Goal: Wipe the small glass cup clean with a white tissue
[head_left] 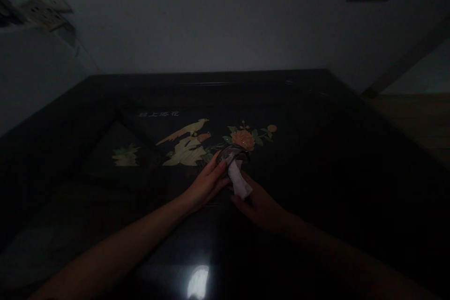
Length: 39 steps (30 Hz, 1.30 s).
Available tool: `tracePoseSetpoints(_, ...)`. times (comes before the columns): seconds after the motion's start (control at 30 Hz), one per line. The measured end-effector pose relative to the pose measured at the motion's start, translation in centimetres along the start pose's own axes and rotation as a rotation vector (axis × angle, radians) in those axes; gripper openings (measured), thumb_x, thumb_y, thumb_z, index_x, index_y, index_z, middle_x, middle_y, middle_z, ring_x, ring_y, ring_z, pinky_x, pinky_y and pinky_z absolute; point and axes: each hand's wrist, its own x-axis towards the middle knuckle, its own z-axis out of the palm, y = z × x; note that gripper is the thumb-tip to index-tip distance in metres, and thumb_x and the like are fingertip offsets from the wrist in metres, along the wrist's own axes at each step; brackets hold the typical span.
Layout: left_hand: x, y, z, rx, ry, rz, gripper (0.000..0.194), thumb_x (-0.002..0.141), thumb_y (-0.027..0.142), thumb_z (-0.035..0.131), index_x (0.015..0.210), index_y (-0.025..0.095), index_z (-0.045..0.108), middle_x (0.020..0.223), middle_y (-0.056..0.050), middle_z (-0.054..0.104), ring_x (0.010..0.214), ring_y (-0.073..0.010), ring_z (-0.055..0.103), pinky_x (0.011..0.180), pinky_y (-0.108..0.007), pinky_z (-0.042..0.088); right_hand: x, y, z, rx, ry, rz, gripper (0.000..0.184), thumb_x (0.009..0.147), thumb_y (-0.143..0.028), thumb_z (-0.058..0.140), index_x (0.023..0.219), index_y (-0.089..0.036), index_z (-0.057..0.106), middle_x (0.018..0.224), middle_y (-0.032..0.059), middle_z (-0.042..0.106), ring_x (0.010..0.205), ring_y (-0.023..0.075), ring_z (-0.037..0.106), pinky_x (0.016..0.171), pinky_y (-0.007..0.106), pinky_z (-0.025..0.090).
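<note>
- Left fingers (218,169): closed on the near left side of the dark thing (231,152), thumb uppermost; the fingertips beneath are hard to make out.
- Right hand (264,207): beside the white cloth (239,182), thumb held apart below it. The other fingers are partly hidden in shadow, so I cannot tell whether they grip.
- The dark thing is between the hands, over the middle of the table (309,124), just on the near side of the flower inlay (243,139). Its rounded top shines; too dim to say what it is, or whether it touches the tabletop.
- It looks light enough for one hand. That gloss suggests a smooth, perhaps slippery skin; whether it is stiff or fragile I cannot judge. The side, with the thumb over the top, seems the surest hold.
- The cloth, or paper, hangs from its near side, creased and probably soft and limp; its loose lower end offers an easy pinch.
- Farther out, the bird inlay (192,127) lies to the left, and the wall (211,23) rises behind the table.
</note>
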Motion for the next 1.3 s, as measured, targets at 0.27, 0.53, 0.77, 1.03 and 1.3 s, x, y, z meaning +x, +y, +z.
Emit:
tracePoseSetpoints(0.27,0.1,-0.1,-0.3,-0.034,-0.028,-0.002,0.04,0.08,0.035,0.067,0.117,0.025,0.057,0.12,-0.006,0.061,0.109,-0.0193,0.056,0.092,-0.033,0.045,1.2,-0.3,-1.5,-0.638,-0.013,-0.271,0.048,0.084,-0.008,0.047,0.131,-0.011,0.05,0.129,0.0154,0.059,0.122,0.0256,0.052,0.099,0.043,0.047)
tracePoseSetpoints(0.53,0.1,-0.1,-0.2,-0.065,-0.059,0.003,0.036,0.081,0.033,0.066,0.115,0.024,0.059,0.114,-0.005,0.064,0.101,-0.0161,0.059,0.089,-0.029,0.046,1.2,0.0,-1.2,-0.701,0.045,-0.265,0.042,0.089,-0.009,0.044,0.131,-0.012,0.051,0.128,0.0143,0.06,0.123,0.0269,0.051,0.101,0.047,0.045)
tracePoseSetpoints(0.77,-0.1,0.0,-0.1,-0.019,-0.013,-0.01,0.045,0.078,0.037,0.069,0.119,0.025,0.055,0.121,-0.007,0.061,0.113,-0.0226,0.055,0.094,-0.036,0.044,0.8,-1.2,-0.4,-0.085,0.087,-0.067,0.037,0.095,-0.026,0.04,0.13,-0.018,0.05,0.133,0.0119,0.056,0.125,0.022,0.05,0.105,0.041,0.042)
tracePoseSetpoints(1.03,-0.1,-0.2,-0.2,-0.019,0.038,-0.004,0.043,0.079,0.032,0.069,0.119,0.025,0.055,0.126,-0.007,0.058,0.117,-0.0238,0.052,0.095,-0.036,0.045,0.7,-2.0,-0.5,0.169,0.043,0.086,0.039,0.093,-0.031,0.044,0.127,-0.017,0.054,0.12,0.0093,0.066,0.115,0.0253,0.059,0.101,0.044,0.045)
tracePoseSetpoints(1.3,0.2,-0.1,-0.4,-0.032,-0.03,-0.013,0.037,0.081,0.036,0.066,0.115,0.025,0.059,0.118,-0.005,0.062,0.109,-0.0201,0.057,0.094,-0.035,0.044,1.0,-0.4,-1.2,-0.47,0.004,-0.215,0.046,0.085,-0.007,0.041,0.13,-0.009,0.052,0.131,0.0149,0.058,0.123,0.0227,0.052,0.103,0.039,0.045)
